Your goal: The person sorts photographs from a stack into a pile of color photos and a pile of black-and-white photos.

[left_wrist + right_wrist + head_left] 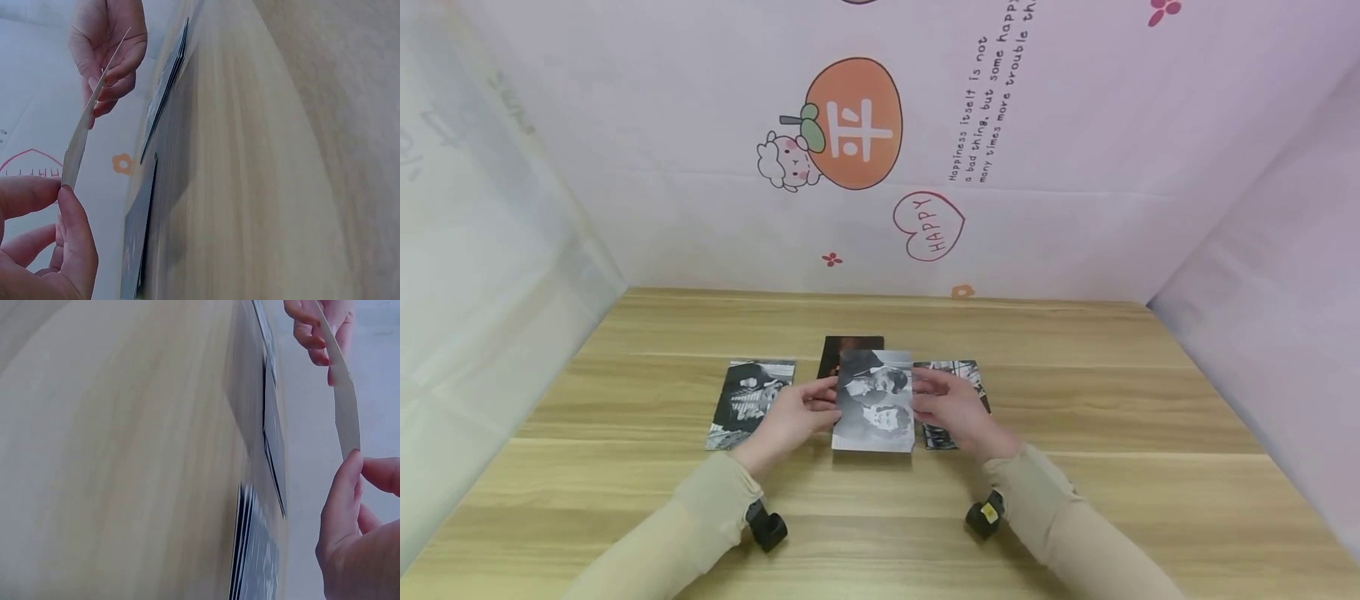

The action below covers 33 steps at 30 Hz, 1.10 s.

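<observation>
Black-and-white photo card (874, 408) was up off the wooden table (880, 525). Your left hand (793, 418) pinched its left edge, your right hand (958, 412) its right. Dark card (831, 357) lay behind, photo stack (938, 438) right, second photo (747, 400) left.

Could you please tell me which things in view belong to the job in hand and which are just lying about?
Likely in use:
left hand
right hand
held photo card
left photo
dark middle card
right photo stack

Just surroundings:
table
printed backdrop
</observation>
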Tool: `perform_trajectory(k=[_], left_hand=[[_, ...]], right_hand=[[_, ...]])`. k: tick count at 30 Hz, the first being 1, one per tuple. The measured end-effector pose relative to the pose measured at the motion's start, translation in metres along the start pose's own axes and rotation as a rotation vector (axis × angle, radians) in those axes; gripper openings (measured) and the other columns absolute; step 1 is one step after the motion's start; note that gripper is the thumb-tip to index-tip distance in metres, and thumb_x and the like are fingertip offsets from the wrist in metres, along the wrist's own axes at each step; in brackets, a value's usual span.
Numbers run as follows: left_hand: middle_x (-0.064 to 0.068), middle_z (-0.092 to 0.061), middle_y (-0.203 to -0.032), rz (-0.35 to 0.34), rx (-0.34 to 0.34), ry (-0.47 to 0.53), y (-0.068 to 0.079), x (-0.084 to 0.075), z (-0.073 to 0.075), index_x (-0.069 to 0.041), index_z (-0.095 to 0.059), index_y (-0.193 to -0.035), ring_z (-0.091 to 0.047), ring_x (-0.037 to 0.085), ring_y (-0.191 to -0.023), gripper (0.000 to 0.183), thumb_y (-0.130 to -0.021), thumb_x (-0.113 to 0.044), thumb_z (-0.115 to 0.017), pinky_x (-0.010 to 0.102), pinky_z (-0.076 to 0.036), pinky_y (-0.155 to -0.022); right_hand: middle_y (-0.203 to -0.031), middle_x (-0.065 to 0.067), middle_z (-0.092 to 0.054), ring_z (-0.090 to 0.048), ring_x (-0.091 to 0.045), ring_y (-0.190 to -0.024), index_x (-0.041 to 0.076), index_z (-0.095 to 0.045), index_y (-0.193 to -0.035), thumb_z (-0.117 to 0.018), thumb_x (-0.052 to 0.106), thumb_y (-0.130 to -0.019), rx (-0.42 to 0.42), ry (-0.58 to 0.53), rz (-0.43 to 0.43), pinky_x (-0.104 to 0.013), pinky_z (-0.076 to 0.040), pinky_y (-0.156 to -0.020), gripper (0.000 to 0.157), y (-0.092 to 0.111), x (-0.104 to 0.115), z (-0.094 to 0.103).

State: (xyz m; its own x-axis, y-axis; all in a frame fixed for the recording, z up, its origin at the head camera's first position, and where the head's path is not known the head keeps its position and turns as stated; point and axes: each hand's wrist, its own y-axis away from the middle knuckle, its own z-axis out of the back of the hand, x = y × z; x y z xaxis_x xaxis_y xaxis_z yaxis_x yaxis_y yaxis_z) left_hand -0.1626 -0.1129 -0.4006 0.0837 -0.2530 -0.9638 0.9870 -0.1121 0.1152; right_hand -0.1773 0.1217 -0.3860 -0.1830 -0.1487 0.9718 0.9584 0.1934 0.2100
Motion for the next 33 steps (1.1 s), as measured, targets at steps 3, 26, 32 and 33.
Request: perform_trajectory(k=[3, 26, 32, 33], left_hand=[[0.016, -0.06, -0.112, 0.01, -0.008, -0.015, 0.002, 0.002, 0.008, 0.001, -0.049, -0.135, -0.062, 0.018, -0.096, 0.057, -0.081, 0.007, -0.065, 0.023, -0.057, -0.075], [0.027, -0.053, -0.114, -0.015, 0.0, -0.145, 0.026, 0.021, 0.098, 0.014, -0.038, -0.136, -0.059, 0.005, -0.088, 0.057, -0.084, 0.008, -0.06, 0.019, -0.056, -0.068], [0.029, -0.053, -0.114, -0.002, -0.021, -0.202, 0.029, 0.029, 0.114, 0.014, -0.038, -0.136, -0.059, 0.006, -0.085, 0.057, -0.083, 0.008, -0.06, 0.019, -0.056, -0.064], [0.029, -0.054, -0.114, -0.002, -0.023, -0.219, 0.03, 0.031, 0.116, 0.015, -0.038, -0.135, -0.06, 0.009, -0.086, 0.057, -0.083, 0.008, -0.06, 0.02, -0.056, -0.063]], right_hand=[[-0.121, -0.022, -0.055, -0.059, -0.014, -0.091, -0.002, -0.045, -0.137, -0.056, -0.009, -0.086, -0.018, -0.021, 0.011, -0.029, -0.056, -0.082, 0.053, -0.002, 0.0, -0.01], [-0.102, -0.012, -0.057, -0.061, -0.013, -0.081, -0.006, -0.047, -0.134, -0.054, -0.013, -0.086, 0.09, -0.136, -0.029, -0.034, -0.057, -0.086, 0.049, -0.027, 0.017, -0.101], [-0.113, -0.022, -0.06, -0.065, -0.023, -0.097, -0.006, -0.047, -0.134, -0.055, -0.007, -0.087, 0.14, -0.104, -0.022, -0.034, -0.055, -0.09, 0.047, -0.029, 0.019, -0.114], [-0.114, -0.022, -0.06, -0.064, -0.024, -0.1, -0.006, -0.047, -0.134, -0.056, -0.006, -0.087, 0.147, -0.092, -0.016, -0.034, -0.055, -0.091, 0.048, -0.03, 0.018, -0.116]])
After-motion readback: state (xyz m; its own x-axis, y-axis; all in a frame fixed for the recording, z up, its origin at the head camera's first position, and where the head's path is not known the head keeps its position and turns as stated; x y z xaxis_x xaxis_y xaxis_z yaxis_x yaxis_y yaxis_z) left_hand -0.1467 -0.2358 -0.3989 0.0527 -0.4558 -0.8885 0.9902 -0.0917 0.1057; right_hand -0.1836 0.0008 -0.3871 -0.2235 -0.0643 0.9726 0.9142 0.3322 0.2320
